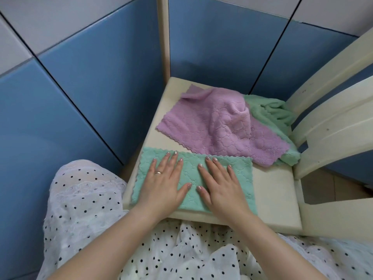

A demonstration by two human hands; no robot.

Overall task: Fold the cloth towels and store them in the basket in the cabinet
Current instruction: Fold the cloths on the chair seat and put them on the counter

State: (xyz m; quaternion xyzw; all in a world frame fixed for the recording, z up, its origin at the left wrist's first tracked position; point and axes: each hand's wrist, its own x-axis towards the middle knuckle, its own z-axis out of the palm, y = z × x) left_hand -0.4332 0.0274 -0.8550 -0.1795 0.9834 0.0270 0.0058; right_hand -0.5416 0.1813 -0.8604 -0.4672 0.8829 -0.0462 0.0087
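Left hand (pixel 164 184): flat, palm down on the green towel's (pixel 240 178) left half, fingers spread and pointing to 12 o'clock, thumb swung out to 3; open, pressing, gripping nothing.
Right hand (pixel 219 183): here's the mirror image, flat on the towel's middle, fingers fanned toward 11, thumb toward 9, the two thumbs nearly meeting; also open and clamped on nothing.
Green towel: lying smooth at the seat's (pixel 272 190) 6 o'clock edge, near border flush with the seat front; it looks like a smoothing pass ahead of a fold.
How to do it well: I'd sweep both palms outward to 9 and 3 to chase the wrinkles out, then pinch two corners and match scalloped edges before creasing.
Pink towel (pixel 222 128): waiting at 1 o'clock from the hands, rumpled, unfolded.
Second green towel (pixel 276 112): bunched at 2 o'clock, partly under the pink one, against the chair back.
Basket, cabinet: neither in view.
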